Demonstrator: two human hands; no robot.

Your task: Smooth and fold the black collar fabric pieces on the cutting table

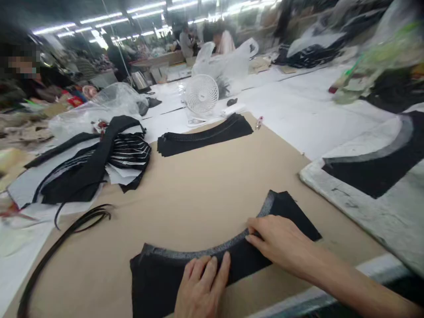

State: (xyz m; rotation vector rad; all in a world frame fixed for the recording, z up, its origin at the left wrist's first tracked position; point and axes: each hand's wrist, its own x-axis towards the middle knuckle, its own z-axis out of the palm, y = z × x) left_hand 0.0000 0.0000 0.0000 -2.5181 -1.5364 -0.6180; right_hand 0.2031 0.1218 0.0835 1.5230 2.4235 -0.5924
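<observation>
Handling a layered, black, curved fabric piece (pixel 155 282) with both bare hands, the person works at the near edge of a smooth tan sheet (pixel 185 190) that covers the table.

- Left hand (pixel 202 287): fingers extended side by side, flat on the cloth just below the curve, pinching nothing.
- Right hand (pixel 281 238): thumb and forefinger close together at the curved edge; cannot tell whether cloth is caught between them.
- Progress, as judged: a speckled grey narrow strip (pixel 185 255) follows the inner curve from 1 end to the other, apart from where fingers hide it. It looks laid in place; whether it is fixed down cannot be told. Corners show several edges, so probably more than 1 layer, not fully squared up.
- Elsewhere: a fanned stack of black curved cloth pieces (pixel 205 139) lies at the sheet's far edge, hands well apart from it. To the right, a black cloth piece with a grey curved border (pixel 374 174) rests on a worn whitish board (pixel 351 203). Whether these 2 lots are finished or waiting is unclear.
</observation>
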